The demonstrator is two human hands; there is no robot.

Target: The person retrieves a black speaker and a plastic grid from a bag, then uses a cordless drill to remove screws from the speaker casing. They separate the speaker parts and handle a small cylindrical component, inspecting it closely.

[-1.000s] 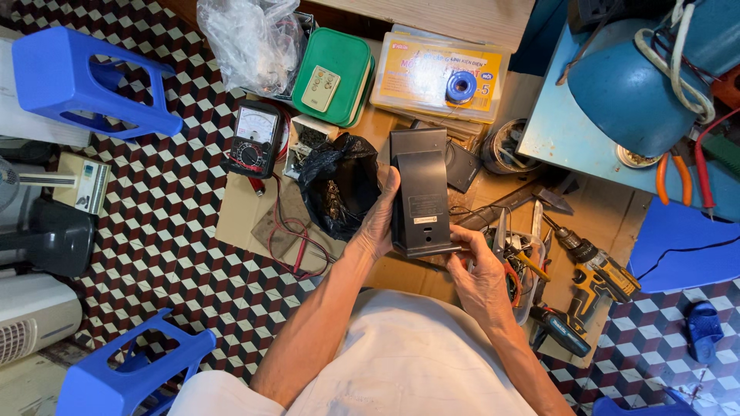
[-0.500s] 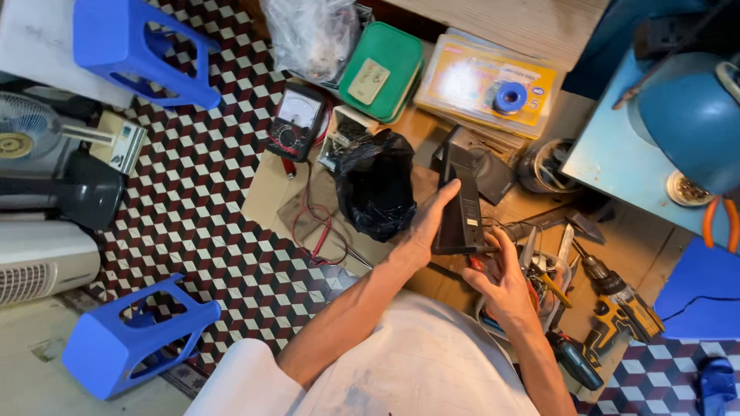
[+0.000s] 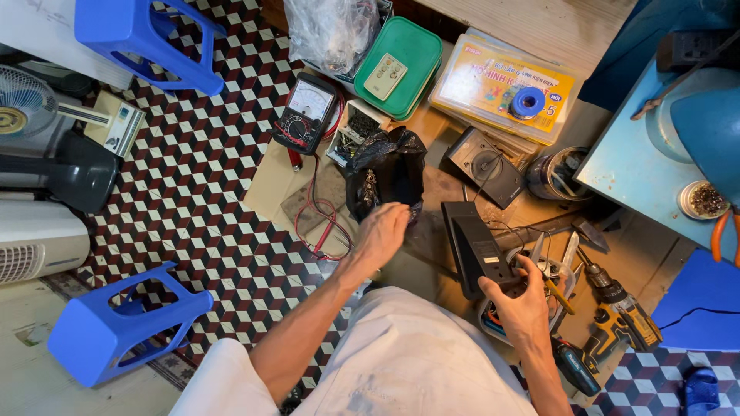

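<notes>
Checkered floor tiles (image 3: pixel 193 192) surround cardboard (image 3: pixel 432 262) where hands work among tools.

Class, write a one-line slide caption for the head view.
Right hand grips a black rectangular box; left hand reaches a crumpled black plastic bag.

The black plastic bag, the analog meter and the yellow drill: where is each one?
black plastic bag (image 3: pixel 385 173), head view, on its crumpled middle.
analog meter (image 3: pixel 308 112), head view, on its dial face.
yellow drill (image 3: pixel 617 320), head view, on its body.
</notes>
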